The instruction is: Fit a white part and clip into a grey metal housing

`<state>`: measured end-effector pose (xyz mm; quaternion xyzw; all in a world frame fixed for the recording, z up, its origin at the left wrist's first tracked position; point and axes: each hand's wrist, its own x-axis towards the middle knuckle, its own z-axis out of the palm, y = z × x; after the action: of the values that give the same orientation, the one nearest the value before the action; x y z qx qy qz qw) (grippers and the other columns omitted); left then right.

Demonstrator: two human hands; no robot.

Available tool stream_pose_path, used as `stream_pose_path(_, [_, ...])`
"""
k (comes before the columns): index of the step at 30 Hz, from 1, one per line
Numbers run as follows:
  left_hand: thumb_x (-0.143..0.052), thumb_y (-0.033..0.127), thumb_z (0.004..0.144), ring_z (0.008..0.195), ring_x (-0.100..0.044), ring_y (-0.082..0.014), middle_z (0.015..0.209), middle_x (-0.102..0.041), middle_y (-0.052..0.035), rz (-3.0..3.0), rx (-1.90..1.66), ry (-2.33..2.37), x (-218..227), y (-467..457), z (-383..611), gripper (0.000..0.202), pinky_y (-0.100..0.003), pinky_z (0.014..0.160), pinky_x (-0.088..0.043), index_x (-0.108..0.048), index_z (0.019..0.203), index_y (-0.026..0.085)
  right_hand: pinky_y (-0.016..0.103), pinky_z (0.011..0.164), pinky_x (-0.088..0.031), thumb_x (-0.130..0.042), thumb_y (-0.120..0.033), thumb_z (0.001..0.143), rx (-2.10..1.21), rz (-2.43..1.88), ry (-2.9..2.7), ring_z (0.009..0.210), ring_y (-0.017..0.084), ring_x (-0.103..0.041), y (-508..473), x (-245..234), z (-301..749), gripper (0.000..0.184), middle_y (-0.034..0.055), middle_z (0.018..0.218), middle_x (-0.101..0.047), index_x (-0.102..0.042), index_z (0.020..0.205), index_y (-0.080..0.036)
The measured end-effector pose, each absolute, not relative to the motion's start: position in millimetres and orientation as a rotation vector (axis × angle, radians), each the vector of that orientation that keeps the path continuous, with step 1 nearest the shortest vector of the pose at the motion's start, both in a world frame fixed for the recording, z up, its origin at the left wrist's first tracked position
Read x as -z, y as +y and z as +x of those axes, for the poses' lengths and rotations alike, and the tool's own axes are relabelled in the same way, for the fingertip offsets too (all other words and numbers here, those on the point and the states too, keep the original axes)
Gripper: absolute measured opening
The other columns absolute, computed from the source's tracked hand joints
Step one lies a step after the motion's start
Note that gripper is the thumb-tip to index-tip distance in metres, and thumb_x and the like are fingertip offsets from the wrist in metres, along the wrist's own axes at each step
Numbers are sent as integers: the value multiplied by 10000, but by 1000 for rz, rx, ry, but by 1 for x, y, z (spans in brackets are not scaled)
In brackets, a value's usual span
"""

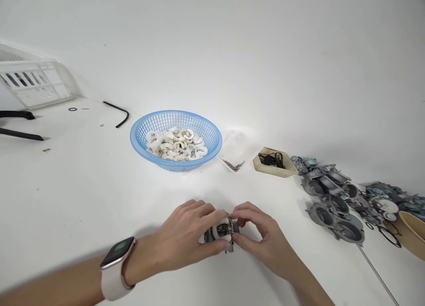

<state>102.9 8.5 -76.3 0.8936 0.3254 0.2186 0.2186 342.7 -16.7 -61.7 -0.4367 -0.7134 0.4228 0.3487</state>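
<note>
Item: grey metal casting (229, 229), probably a carburetor body; one, resting low over the near middle of the surface (83, 200), between the two hands. Brass-coloured fittings and a white curved piece (216, 231) show in its upturned side; that attitude seems chosen to keep the cavity open to view.

Left hand (191, 235): grasping the casting, fingers over the far side, thumb along the near; the wide span likely steadies it. Smartwatch on wrist.

Right hand (260, 235): thumb and forefinger closed on the casting's right end, apparently a lighter, finer hold.

Blue plastic basket (175, 165): beyond the hands, containing many loose white curved parts (181, 149); its raised wall presumably keeps them together.

Thin metal pins (235, 166): small heap, right of the basket, probably left loose for easy picking.

Cream tray (274, 170): right of the pins, holding tangled black rings (272, 159); small contents, hence perhaps the container.

Further grey castings (332, 204): piled at right, near the right hand's side, bores facing various ways.

Bent black rod (122, 112): far left, well apart from the hands.
</note>
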Motion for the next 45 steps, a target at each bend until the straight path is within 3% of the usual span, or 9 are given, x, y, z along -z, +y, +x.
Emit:
stream_pose_path(10, [-687,552,918,839,-616,-221,949,-670,11,2477,-620,972,82,11,104,442,-364,754,-421,-545,1245,290,318,868,-504,-710,-128,868,-1093,-1140,-1897,909,161,-581,-16,58,344,348,6,1081,-613,-688,1152,-327])
stream_pose_path(19, [-752,753,732,761,-617,-207,852,-653,12,2607,-754,785,86,20,101,765,-367,722,-444,-555,1243,218,307,864,-520,-737,-151,870,-1103,-1123,-1893,897,154,-584,-19,59,340,305,7,1070,-603,-710,1125,-315])
stream_pose_path(24, [-756,660,800,782,-637,-209,868,-674,-2,2611,-777,803,85,20,101,654,-367,742,-461,-572,1245,218,301,859,-533,-745,-158,866,-1077,-1107,-1913,905,158,-604,-20,56,341,254,19,1076,-610,-731,1083,-290])
stream_pose_path(28, [-741,599,847,814,-658,-214,914,-697,-16,2588,-738,798,82,19,100,603,-368,764,-469,-556,1283,227,311,895,-536,-801,-169,818,-1079,-1120,-1978,953,174,-622,-20,52,344,334,27,1156,-606,-726,1115,-302])
stream_pose_path(45, [-769,522,846,845,-676,-227,939,-703,-19,2583,-720,787,80,18,100,590,-375,790,-494,-546,1305,225,304,871,-544,-725,-92,830,-1006,-1093,-1974,924,157,-634,-21,55,341,350,23,1121,-603,-718,1116,-294])
